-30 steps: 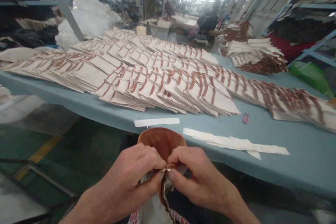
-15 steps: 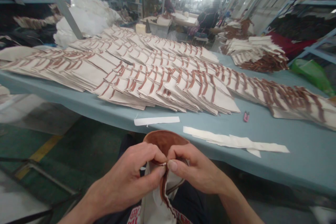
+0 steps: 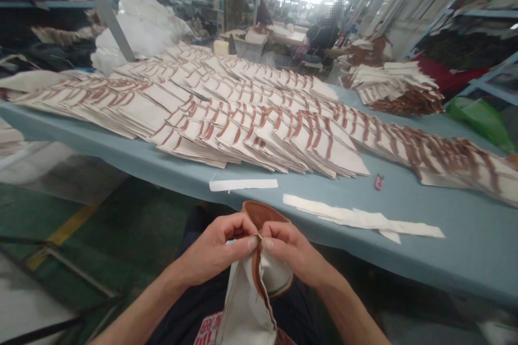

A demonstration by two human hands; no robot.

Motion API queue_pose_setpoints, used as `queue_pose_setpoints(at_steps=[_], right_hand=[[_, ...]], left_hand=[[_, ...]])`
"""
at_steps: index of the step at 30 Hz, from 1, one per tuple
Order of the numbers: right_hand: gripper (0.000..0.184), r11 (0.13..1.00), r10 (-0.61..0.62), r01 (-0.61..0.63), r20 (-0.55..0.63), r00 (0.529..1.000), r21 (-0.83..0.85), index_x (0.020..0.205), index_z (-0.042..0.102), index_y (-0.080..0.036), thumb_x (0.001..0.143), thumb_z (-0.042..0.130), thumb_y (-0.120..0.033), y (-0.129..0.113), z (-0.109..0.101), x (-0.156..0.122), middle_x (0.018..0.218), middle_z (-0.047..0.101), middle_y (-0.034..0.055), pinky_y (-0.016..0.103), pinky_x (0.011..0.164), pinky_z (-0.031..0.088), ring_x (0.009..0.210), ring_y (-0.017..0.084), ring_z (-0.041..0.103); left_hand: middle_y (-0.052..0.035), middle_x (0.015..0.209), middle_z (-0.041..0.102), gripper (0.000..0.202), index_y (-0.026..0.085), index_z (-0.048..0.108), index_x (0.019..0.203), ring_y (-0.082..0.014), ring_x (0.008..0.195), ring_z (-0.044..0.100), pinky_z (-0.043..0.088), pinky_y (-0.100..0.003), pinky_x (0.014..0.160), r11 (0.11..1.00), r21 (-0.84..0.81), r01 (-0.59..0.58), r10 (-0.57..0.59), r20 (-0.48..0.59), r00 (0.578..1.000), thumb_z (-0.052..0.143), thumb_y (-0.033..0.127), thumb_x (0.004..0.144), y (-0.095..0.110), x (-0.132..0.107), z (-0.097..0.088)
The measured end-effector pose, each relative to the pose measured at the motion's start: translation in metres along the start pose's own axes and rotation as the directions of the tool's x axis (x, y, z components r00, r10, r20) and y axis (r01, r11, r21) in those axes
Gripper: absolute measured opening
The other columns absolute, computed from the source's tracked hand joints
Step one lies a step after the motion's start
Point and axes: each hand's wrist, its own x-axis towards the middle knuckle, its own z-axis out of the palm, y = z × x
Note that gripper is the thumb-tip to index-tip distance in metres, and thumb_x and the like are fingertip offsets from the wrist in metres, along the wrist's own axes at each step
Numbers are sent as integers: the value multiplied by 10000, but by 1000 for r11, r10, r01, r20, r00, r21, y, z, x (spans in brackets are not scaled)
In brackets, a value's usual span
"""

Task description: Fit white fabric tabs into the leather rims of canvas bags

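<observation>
Over my lap hangs a cream fabric piece (image 3: 244,294) with brown trim, its seam edge running down toward me. My left hand (image 3: 226,248) pinches the top of this edge between thumb and forefinger. Right beside it, my right hand (image 3: 293,250) pinches the same edge, the fingertips of both hands nearly touching. Behind the fingers a brown curved panel (image 3: 259,213) of the piece stands up. What lies between the fingertips is too small to make out.
A blue-covered table (image 3: 324,183) carries rows of overlapping cream pieces with brown bands (image 3: 259,129). Near its front edge lie a white strip (image 3: 243,185), several cream strips (image 3: 364,218) and small pink thread snips (image 3: 379,181). A person (image 3: 324,32) sits farther back.
Both hands have moved slightly down toward me, still pinching the fabric edge. More of the cream fabric shows below them, and the brown panel looks narrower.
</observation>
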Motion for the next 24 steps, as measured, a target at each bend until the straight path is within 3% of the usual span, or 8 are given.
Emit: queue_pose_setpoints(at_steps=[5, 14, 24], right_hand=[[540, 1000, 20, -20, 12, 1000, -4, 718, 483, -187, 898, 648, -669, 0, 1, -2, 633, 374, -65, 219, 490, 201, 552, 81, 285], [505, 986, -62, 73, 78, 995, -153, 744, 490, -183, 1001, 529, -616, -29, 1, -2, 661, 360, -58, 232, 496, 215, 582, 92, 293], [548, 978, -61, 75, 75, 995, -195, 703, 433, -201, 997, 498, -659, -35, 0, 4, 633, 317, -70, 237, 475, 198, 555, 88, 260]], left_hand=[[47, 702, 478, 215, 154, 568, 782, -108, 640, 372, 327, -225, 585, 999, -48, 26, -25, 29, 999, 631, 333, 885, -9, 0, 3], [32, 738, 559, 209, 153, 622, 792, -115, 675, 477, 396, -218, 627, 980, 190, -55, 40, 82, 996, 591, 281, 954, 26, -7, -13], [31, 748, 640, 187, 170, 661, 813, -112, 690, 547, 424, -202, 655, 926, 358, -123, 101, 79, 992, 577, 227, 970, 36, -8, -14]])
